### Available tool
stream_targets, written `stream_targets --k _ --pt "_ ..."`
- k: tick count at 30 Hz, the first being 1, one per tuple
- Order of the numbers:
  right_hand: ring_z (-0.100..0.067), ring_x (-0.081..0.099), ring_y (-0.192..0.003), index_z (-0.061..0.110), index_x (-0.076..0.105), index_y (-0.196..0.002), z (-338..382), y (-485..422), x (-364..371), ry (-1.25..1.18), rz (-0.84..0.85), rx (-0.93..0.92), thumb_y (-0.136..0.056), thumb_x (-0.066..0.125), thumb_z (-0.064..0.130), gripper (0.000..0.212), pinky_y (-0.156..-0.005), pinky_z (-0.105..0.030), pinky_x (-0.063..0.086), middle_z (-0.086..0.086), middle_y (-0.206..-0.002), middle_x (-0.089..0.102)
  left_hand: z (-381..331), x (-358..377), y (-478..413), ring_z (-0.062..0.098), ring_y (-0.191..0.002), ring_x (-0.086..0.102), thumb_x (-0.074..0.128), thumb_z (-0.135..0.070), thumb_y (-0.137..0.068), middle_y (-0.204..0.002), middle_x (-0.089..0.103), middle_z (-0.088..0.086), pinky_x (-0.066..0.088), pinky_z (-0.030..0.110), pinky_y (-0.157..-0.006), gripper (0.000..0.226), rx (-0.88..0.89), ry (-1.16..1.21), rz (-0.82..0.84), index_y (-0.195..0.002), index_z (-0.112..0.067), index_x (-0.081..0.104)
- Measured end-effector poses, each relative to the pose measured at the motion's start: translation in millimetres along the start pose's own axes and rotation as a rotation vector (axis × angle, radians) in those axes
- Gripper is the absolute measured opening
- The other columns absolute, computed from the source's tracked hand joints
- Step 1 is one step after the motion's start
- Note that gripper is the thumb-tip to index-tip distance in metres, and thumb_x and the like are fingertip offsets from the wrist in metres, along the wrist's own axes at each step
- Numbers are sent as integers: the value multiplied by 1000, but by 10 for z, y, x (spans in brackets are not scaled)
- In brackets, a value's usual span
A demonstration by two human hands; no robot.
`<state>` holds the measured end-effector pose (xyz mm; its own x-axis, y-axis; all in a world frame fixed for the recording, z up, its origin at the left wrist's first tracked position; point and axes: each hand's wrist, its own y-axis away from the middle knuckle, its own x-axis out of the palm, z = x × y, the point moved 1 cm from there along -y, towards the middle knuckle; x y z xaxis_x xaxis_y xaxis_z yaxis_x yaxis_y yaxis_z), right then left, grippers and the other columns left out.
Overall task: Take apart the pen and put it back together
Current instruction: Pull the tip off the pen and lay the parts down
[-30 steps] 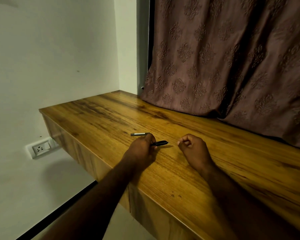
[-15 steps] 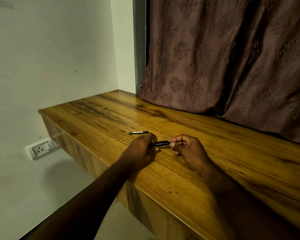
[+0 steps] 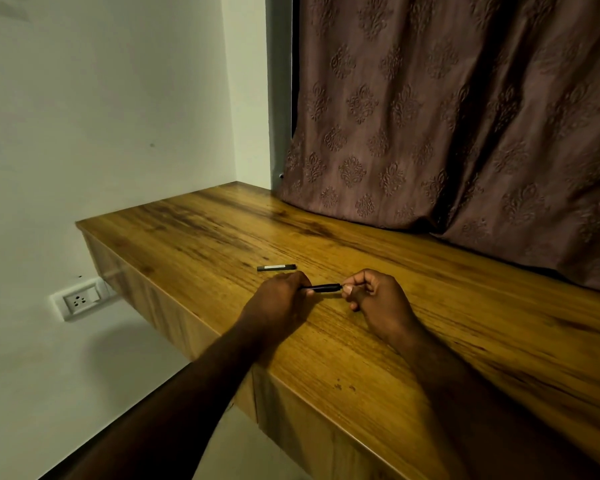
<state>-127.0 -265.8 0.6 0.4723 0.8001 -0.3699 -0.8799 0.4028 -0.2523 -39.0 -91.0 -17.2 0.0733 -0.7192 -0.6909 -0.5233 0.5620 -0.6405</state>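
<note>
A short black pen part (image 3: 323, 288) is held level just above the wooden desk (image 3: 465, 327), between both hands. My left hand (image 3: 278, 299) grips its left end with curled fingers. My right hand (image 3: 374, 299) pinches its right tip between thumb and forefinger. A second pen piece (image 3: 276, 267), dark with a pale band, lies flat on the desk just beyond my left hand, touched by neither hand. How much of the held part sits inside my left hand is hidden.
The desk's left corner and front edge drop off close to my forearms. A brown patterned curtain (image 3: 447, 116) hangs onto the desk's back. A white wall socket (image 3: 80, 301) sits low on the left wall.
My right hand moved left from a loose fist and took hold of the pen part's right tip. My left hand kept its grip. The piece on the desk stayed put.
</note>
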Motion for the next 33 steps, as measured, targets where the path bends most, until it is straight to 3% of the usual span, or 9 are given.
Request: stream_targets --k 4,10,13,20,24,30,33 --pt "-11 58 -64 16 67 -87 9 -12 -7 17 -18 -13 -91 61 11 9 -68 -36 53 -10 -84 71 -12 -20 -17 16 -60 52 37 -48 -95 -71 58 -1 30 25 -55 42 35 -13 -2 -85 -15 61" --pt "-10 57 -60 14 66 -88 29 5 -16 -18 -28 -1 -92 59 12 9 -61 -29 51 -1 -77 68 -22 -21 0 19 -66 56 53 -39 -91 -76 63 4 34 25 -57 28 12 -15 -31 -88 -12 61" --pt "-11 55 -59 12 65 -89 27 -16 -36 -91 -36 44 -94 57 10 10 -50 -18 44 -2 -78 68 -1 -30 -2 15 -66 54 60 -36 -88 -77 63 3 34 25 -57 23 -16 14 -49 -89 -13 58" --pt "-12 51 -56 5 66 -91 19 -23 -29 -147 -22 31 -95 56 10 12 -43 -11 39 -6 -77 65 -7 -35 -16 14 -66 52 56 -37 -90 -77 62 4 40 28 -57 26 27 17 -52 -84 -12 62" --pt "-10 54 -58 10 67 -85 -17 -30 -36 -109 -44 14 -94 59 16 13 -51 -18 43 -1 -75 67 48 -13 -26 18 -69 57 60 -31 -89 -79 63 4 47 33 -60 20 19 -16 -43 -84 -12 66" --pt "-11 64 -79 27 66 -72 -199 -138 -322 324 -145 -4 -87 67 19 17 -73 -29 51 10 -78 68 92 4 -45 20 -70 58 57 -27 -88 -80 64 5 44 30 -61 20 -2 -25 -1 -88 -11 70" --pt "-15 66 -83 28 66 -70 -259 -162 -428 361 -161 36 -84 71 20 17 -81 -36 55 6 -82 72 95 1 -46 21 -68 60 60 -26 -86 -80 66 7 47 31 -62 18 5 -49 11 -87 -12 71"
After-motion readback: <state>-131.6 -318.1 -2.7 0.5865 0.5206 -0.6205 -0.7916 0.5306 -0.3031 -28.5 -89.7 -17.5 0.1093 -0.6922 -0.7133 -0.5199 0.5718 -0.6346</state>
